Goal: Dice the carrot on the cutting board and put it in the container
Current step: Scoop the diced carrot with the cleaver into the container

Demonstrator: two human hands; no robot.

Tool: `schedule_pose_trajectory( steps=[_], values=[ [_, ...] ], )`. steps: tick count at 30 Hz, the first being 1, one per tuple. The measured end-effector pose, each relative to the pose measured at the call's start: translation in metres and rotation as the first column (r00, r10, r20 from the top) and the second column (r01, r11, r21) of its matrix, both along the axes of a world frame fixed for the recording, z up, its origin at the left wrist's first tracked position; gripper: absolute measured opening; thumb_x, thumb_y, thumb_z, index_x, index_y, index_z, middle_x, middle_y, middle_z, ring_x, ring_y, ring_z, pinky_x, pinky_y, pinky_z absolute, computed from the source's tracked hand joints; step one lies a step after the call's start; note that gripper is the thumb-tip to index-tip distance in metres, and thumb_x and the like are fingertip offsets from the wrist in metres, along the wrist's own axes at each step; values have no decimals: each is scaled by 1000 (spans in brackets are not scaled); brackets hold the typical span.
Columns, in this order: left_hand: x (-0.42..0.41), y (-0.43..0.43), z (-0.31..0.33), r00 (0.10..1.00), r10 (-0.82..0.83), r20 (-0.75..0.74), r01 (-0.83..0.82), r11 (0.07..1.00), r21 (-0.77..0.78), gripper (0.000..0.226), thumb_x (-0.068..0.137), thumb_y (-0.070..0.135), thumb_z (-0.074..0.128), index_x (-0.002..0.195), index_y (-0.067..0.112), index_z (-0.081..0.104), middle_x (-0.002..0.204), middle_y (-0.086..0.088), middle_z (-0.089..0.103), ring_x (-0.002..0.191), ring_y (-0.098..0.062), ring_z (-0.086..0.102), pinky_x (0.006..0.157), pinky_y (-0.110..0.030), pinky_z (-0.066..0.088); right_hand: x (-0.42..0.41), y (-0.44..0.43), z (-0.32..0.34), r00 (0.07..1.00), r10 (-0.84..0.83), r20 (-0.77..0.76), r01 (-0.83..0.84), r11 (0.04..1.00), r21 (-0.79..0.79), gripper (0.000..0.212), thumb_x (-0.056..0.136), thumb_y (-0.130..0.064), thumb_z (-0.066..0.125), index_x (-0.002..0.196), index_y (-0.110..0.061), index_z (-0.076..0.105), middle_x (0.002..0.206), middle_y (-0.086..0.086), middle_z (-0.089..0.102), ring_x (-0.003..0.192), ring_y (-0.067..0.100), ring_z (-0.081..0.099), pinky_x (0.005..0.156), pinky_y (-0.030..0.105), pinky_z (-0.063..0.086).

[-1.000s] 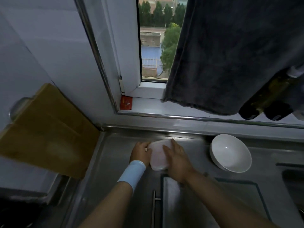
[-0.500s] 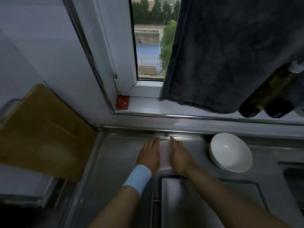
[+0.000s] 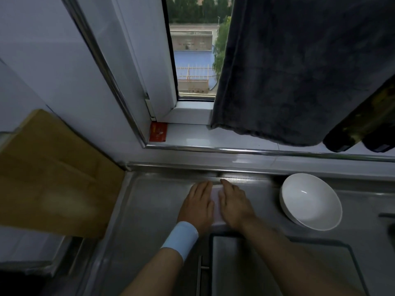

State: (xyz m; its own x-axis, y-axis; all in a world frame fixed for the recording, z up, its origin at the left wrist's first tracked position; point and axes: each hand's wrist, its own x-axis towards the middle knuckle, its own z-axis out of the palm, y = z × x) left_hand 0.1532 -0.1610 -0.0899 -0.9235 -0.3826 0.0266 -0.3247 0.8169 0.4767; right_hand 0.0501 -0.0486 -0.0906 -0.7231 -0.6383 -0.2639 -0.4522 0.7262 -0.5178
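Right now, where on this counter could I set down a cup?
The widest bare steel counter lies between the wooden cutting board and the left hand. A narrower strip sits between the right hand and the white bowl. The middle is crowded: both hands press flat on the container.

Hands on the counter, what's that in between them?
The pale plastic container: a strip shows between the left hand and right hand, both lying flat on it, in the head view.

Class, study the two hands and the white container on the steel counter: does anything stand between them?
Nothing visible does. The left hand and the right hand both lie flat right on the container. The white bowl stands apart, to the right.
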Motion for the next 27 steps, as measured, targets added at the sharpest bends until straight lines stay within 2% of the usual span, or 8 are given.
schedule_pose_trajectory(
  steps=[5,8,11,14,17,20,24,27],
  values=[
    [-3,0,-1,999,-31,29,34,989,-144,54,90,32,34,135,5,49,139,-10,49,128,-22,36,111,-31,31,6,0,-10,968,24,-252,-43,997,-69,64,96,-47,17,153,-21,31,143,10,44,126,26,42,102,40,39],
    [-3,1,-4,1000,-3,13,4,998,-58,63,90,36,25,147,8,29,154,-7,26,141,-21,20,117,-28,11,7,-2,-10,935,44,-352,-55,998,-21,62,96,-43,23,152,-18,32,153,12,36,132,29,39,105,44,37],
    [-2,-2,-2,1000,-19,-7,19,1000,-1,62,94,35,24,150,11,17,156,3,6,144,-12,3,116,-21,-1,6,-2,-11,930,116,-349,-137,990,-36,60,96,-38,30,149,-11,38,154,14,37,136,30,39,112,42,32],
    [3,-11,-2,996,-85,-29,87,995,54,60,94,30,32,150,13,18,156,6,4,143,-6,1,118,-24,7,-1,8,-17,926,262,-273,-296,950,-95,63,96,-38,35,149,-3,34,154,16,36,140,30,37,119,29,17],
    [6,-14,-6,996,-87,-36,88,996,20,59,94,31,32,150,16,21,158,3,7,144,-11,4,118,-27,9,-8,13,-17,906,320,-276,-356,930,-90,67,96,-42,39,150,-2,31,153,16,36,142,26,32,120,29,11],
    [3,-14,-13,997,-55,-56,56,998,22,58,91,32,31,146,13,33,154,-2,25,142,-17,18,117,-30,17,-10,9,-18,892,316,-322,-354,933,-66,67,97,-45,37,150,-4,34,151,13,41,140,24,35,121,35,9],
    [2,-15,-16,997,-28,-67,33,997,75,56,92,32,34,146,16,34,150,-1,32,139,-14,22,115,-28,21,-12,8,-20,856,330,-397,-356,934,10,67,96,-49,33,148,-7,38,150,10,44,140,23,37,119,47,14],
    [0,-22,-14,998,-45,-48,51,991,120,56,90,31,40,144,20,34,146,-1,36,135,-15,27,113,-26,22,-12,8,-20,869,304,-391,-338,941,-19,67,93,-48,37,147,-8,40,150,8,45,140,21,38,116,46,18]
  ],
)
